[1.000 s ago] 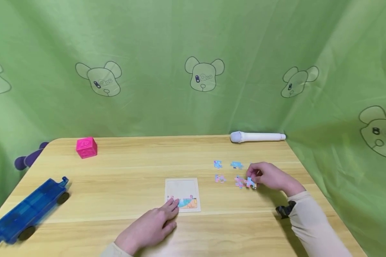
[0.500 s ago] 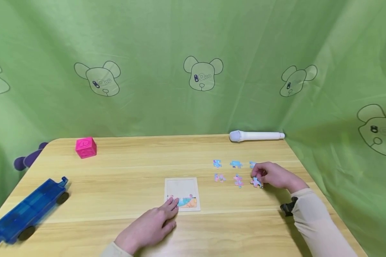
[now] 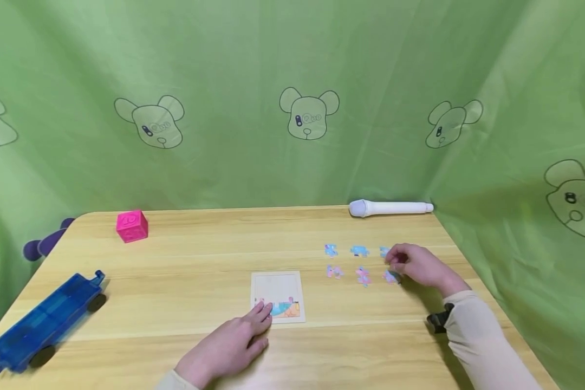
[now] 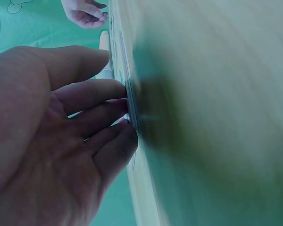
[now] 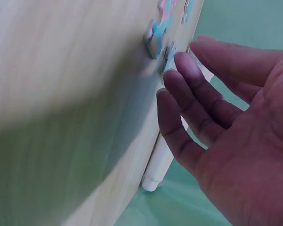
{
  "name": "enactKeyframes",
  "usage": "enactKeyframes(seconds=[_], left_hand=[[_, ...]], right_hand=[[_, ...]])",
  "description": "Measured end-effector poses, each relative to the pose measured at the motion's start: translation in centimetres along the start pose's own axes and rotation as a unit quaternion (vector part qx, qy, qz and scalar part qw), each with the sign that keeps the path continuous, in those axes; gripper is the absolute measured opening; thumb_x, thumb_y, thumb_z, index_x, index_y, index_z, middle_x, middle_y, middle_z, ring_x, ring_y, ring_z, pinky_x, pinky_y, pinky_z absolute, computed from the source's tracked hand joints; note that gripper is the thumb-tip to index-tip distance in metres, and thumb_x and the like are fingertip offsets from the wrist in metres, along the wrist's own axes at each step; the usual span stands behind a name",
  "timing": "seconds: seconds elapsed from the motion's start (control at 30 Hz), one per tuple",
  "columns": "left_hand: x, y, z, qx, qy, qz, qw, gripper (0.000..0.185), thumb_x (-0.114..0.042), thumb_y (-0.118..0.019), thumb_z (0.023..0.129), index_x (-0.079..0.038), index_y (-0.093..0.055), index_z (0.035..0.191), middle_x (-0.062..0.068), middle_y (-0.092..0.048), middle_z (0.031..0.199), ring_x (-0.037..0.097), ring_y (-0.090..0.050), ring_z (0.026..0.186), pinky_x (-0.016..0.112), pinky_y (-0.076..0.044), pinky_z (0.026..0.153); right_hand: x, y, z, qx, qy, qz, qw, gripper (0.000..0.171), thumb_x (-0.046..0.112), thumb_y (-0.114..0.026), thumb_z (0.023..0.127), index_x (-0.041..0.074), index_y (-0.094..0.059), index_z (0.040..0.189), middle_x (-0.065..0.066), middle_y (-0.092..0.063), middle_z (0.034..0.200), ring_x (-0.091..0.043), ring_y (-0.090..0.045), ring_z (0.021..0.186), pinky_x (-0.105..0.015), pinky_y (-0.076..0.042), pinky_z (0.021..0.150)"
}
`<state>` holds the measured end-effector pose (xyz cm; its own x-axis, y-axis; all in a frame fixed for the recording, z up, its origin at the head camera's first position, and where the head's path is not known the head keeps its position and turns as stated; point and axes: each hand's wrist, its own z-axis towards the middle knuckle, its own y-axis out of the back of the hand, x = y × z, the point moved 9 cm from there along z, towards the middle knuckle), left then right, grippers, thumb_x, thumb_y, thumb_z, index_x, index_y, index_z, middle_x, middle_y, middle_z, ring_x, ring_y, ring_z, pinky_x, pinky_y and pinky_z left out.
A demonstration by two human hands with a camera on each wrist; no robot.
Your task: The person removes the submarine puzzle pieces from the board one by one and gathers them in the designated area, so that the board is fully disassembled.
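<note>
My left hand (image 3: pixel 231 344) rests its fingertips on the lower left of a square puzzle tray (image 3: pixel 277 275). Along the tray's bottom lie colourful fitted pieces (image 3: pixel 287 309), partly covered by those fingers. In the left wrist view, the fingers of the left hand (image 4: pixel 70 117) meet the tray's edge. My right hand (image 3: pixel 421 266) hovers at the right end of two rows of jigsaw pieces, its fingers loosely bent around nothing. Just below its fingertips lies a pink and blue jigsaw piece (image 3: pixel 390 277). The right wrist view shows that piece (image 5: pixel 155 38) apart from the fingers.
Other jigsaw pieces lie to the left, among them a blue one (image 3: pixel 359 251) and a pink one (image 3: pixel 363 277). A white toy microphone (image 3: pixel 395 208) lies at the back edge. On the left are a pink cube (image 3: pixel 132 226) and a blue wheeled cart (image 3: pixel 46 322). Green curtain surrounds the table.
My right hand has carried the pink and blue jigsaw piece rightward, away from its neighbour, and let it go at the lower row's end. The left hand stays on the tray.
</note>
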<state>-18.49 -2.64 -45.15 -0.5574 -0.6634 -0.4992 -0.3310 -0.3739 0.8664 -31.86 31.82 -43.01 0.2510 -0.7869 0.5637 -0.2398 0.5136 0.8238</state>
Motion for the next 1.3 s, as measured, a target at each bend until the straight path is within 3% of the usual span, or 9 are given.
enactKeyframes(seconds=[0.23, 0.5, 0.63, 0.8, 1.03, 1.3], left_hand=[[-0.2, 0.0, -0.1, 0.001, 0.000, -0.006, 1.0000, 0.045, -0.021, -0.055, 0.101, 0.004, -0.052, 0.139, 0.013, -0.038, 0.152, 0.028, -0.030, 0.142, 0.046, -0.033, 0.111], [-0.2, 0.1, -0.1, 0.000, 0.002, -0.009, 1.0000, 0.046, -0.021, -0.055, 0.101, 0.005, -0.051, 0.139, 0.013, -0.037, 0.152, 0.028, -0.030, 0.142, 0.046, -0.032, 0.111], [-0.1, 0.1, -0.2, -0.005, 0.002, -0.008, 1.0000, 0.047, -0.021, -0.055, 0.101, 0.004, -0.050, 0.140, 0.013, -0.037, 0.153, 0.028, -0.030, 0.142, 0.046, -0.032, 0.111], [-0.1, 0.1, -0.3, -0.007, 0.003, -0.009, 0.9999, 0.047, -0.021, -0.056, 0.101, 0.003, -0.049, 0.141, 0.015, -0.037, 0.152, 0.029, -0.031, 0.141, 0.047, -0.032, 0.111], [-0.1, 0.1, -0.3, -0.003, 0.005, -0.016, 0.9999, 0.047, -0.020, -0.055, 0.101, 0.004, -0.049, 0.141, 0.015, -0.036, 0.153, 0.029, -0.032, 0.141, 0.047, -0.033, 0.110], [-0.1, 0.3, -0.2, -0.013, 0.001, -0.016, 0.9998, 0.046, -0.019, -0.055, 0.101, 0.004, -0.050, 0.140, 0.014, -0.037, 0.152, 0.029, -0.031, 0.141, 0.047, -0.034, 0.110]], right_hand=[[4.0, -0.8, 0.3, -0.026, 0.025, -0.011, 0.999, 0.012, 0.004, -0.061, 0.095, -0.002, -0.064, 0.105, -0.002, -0.061, 0.091, -0.019, -0.057, 0.086, -0.036, -0.051, 0.075], [11.3, -5.1, 1.1, 0.018, 0.100, -0.014, 0.995, 0.009, 0.003, -0.063, 0.093, 0.003, -0.066, 0.102, 0.001, -0.061, 0.091, -0.015, -0.057, 0.084, -0.033, -0.053, 0.075], [14.1, -7.8, 1.4, 0.054, 0.126, -0.028, 0.990, 0.011, 0.006, -0.065, 0.093, 0.006, -0.066, 0.104, 0.004, -0.060, 0.095, -0.012, -0.056, 0.089, -0.033, -0.052, 0.081], [17.2, -10.6, 1.9, 0.092, 0.151, -0.033, 0.984, 0.013, 0.009, -0.068, 0.092, 0.008, -0.065, 0.104, 0.005, -0.059, 0.094, -0.011, -0.055, 0.087, -0.031, -0.051, 0.080], [20.2, -13.3, 2.4, 0.143, 0.168, 0.004, 0.975, 0.022, 0.008, -0.073, 0.087, 0.007, -0.065, 0.107, 0.001, -0.059, 0.096, -0.011, -0.056, 0.084, -0.025, -0.051, 0.076], [21.4, -15.1, 2.9, 0.153, 0.185, -0.080, 0.967, 0.026, 0.013, -0.078, 0.084, 0.010, -0.065, 0.106, 0.004, -0.055, 0.097, -0.011, -0.053, 0.083, -0.023, -0.048, 0.074]])
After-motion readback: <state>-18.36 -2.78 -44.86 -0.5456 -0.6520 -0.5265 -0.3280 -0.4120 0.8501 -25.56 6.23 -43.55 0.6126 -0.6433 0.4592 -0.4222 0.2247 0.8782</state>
